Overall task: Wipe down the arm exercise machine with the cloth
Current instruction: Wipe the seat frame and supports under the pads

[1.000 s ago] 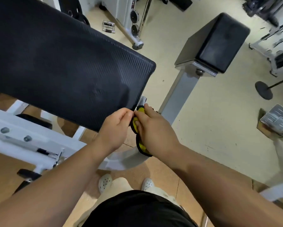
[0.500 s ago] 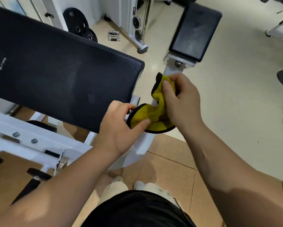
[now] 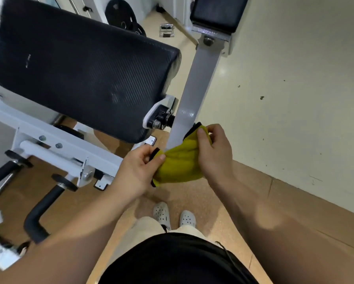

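The person stands at the machine with the cloth held up between both hands, in front of the lower end of the grey post and, as far as the view shows, not pressed to any surface. The left hand pinches the cloth's black-trimmed left edge between thumb and fingers. The right hand has thumb and fingers curled round the upper right corner. The yellow cloth hangs bunched and creased between them.

The step looks like readying the cloth: spreading or refolding it to a flat face before the next wipe. To do it well, the hands should draw apart until the creases go, then fold it into a flat wad that fits one palm, with the trim tucked away so that only the soft face meets the machine. A bunched cloth touches only at its ridges and leaves streaks.

The nearest parts are the post and the pivot bolt beside the pad. The pad's textured surface probably wants long, overlapping strokes. The post wants the cloth wrapped partly round it and drawn lengthwise. Round the bolt, a fingertip behind the cloth would reach the corners, though grease there could soil it, so that spot is best left for last.
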